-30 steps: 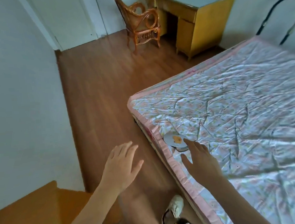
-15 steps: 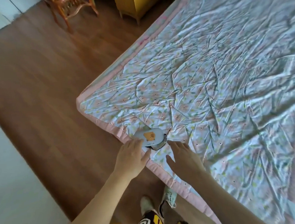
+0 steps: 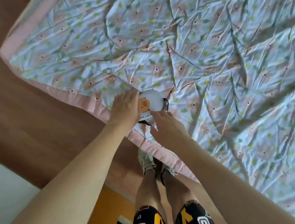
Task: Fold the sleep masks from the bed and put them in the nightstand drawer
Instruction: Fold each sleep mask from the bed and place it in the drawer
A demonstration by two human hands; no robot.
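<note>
On the white sleep mask (image 3: 151,103), near the middle of the frame, one line of dark print is readable. It stands on the lower edge of the mask, under a small brown bear picture, and it reads "CAPY BA", upside down from this side. The rest of the line is hidden under the right hand (image 3: 167,128). At the bottom of the frame, the black shorts (image 3: 166,217) carry big white and yellow letters, but I cannot read them as a word.
</note>
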